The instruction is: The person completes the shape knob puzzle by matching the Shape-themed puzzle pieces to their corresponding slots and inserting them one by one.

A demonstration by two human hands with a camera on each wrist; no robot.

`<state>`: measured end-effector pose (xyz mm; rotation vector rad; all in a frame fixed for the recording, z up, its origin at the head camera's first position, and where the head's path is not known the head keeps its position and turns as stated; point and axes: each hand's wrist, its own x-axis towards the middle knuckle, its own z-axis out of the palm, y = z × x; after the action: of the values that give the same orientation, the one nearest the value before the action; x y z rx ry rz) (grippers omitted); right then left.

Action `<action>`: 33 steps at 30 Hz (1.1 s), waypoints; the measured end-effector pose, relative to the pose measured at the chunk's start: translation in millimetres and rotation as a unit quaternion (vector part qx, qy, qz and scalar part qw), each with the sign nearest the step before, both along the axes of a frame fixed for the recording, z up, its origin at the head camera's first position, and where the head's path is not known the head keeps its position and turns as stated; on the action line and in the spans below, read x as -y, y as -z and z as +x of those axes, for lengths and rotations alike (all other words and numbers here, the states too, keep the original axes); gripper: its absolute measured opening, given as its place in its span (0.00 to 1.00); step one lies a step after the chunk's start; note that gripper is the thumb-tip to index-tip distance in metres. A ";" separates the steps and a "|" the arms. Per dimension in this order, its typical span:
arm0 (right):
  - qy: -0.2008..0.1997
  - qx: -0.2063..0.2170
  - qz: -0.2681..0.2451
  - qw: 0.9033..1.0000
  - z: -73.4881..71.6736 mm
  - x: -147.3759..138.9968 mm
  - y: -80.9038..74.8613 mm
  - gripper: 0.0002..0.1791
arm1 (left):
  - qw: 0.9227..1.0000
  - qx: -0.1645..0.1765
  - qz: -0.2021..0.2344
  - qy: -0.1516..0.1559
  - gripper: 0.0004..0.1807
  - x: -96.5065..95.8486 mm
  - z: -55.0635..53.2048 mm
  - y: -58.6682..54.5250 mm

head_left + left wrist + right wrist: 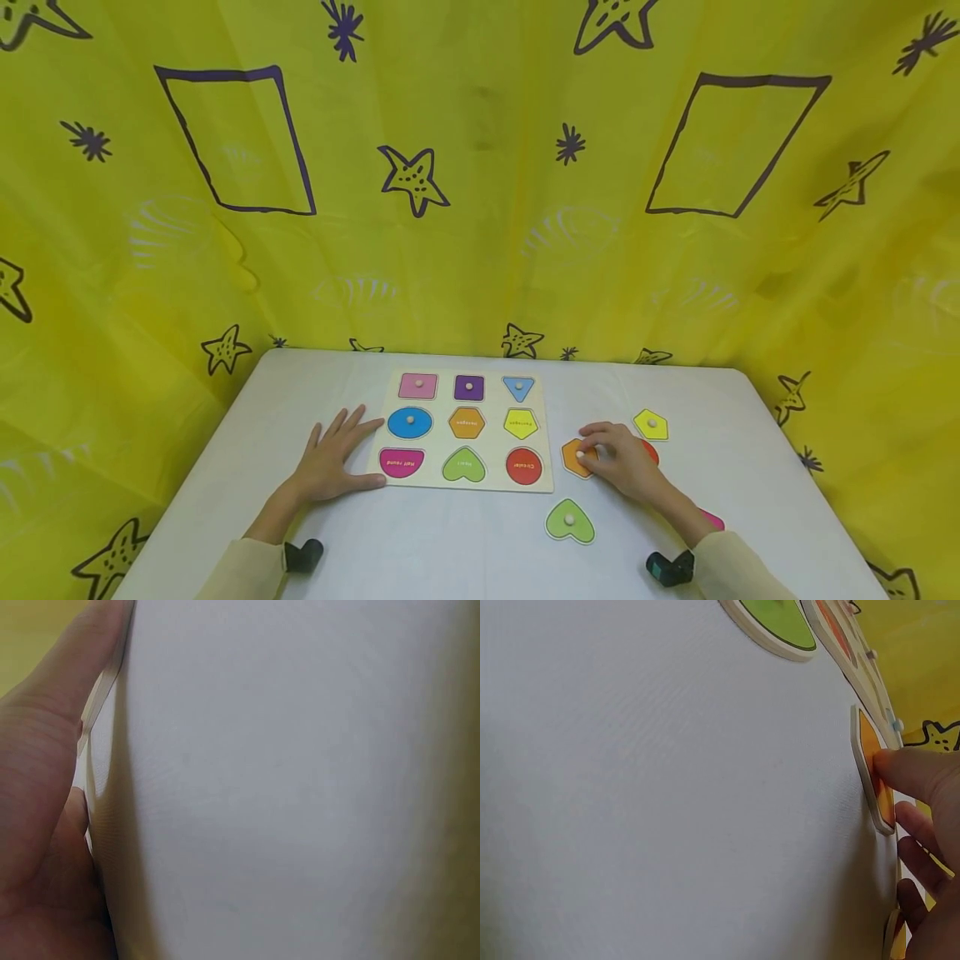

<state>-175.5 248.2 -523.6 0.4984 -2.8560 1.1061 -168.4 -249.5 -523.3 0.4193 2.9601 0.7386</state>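
My right hand (626, 460) pinches the knob of an orange hexagon puzzle piece (572, 461), just right of the puzzle board (487, 442). In the right wrist view, my thumb meets the top of the hexagon piece (877, 776). My left hand (333, 458) lies with fingers spread at the board's left edge, thumb by its near corner. Knobbed pieces fill four of its places... a pink rectangle (408, 392), purple square (461, 396), blue triangle (517, 395) and blue oval (405, 432). Labelled recesses, including the hexagon recess (467, 430), show bare.
A green heart piece (570, 532) lies nearer the front. The yellow pentagon piece (651, 432) lies beyond my right hand, which partly covers a red piece (650, 451). A magenta piece (712, 518) shows beside my right forearm. A yellow curtain (480, 250) stands behind the white table (450, 550).
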 end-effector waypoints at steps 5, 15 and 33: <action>0.000 0.004 0.016 1.000 -0.2 2.9 -7.2 0.07 | 1.000 0.000 -0.002 0.000 0.53 0.0 0.1 1.8; -0.007 -0.006 0.028 1.000 -13.5 7.7 -21.6 0.05 | 1.000 -0.015 0.011 0.007 0.54 1.1 -0.9 8.3; -0.002 -0.021 -0.045 0.999 -32.9 45.3 -30.2 0.06 | 0.999 -0.037 0.018 0.012 0.53 3.4 -0.7 13.6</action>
<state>-208.4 202.9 -493.4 0.5157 -2.7558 1.2048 -169.0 -252.9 -536.9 0.4940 3.0071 0.7933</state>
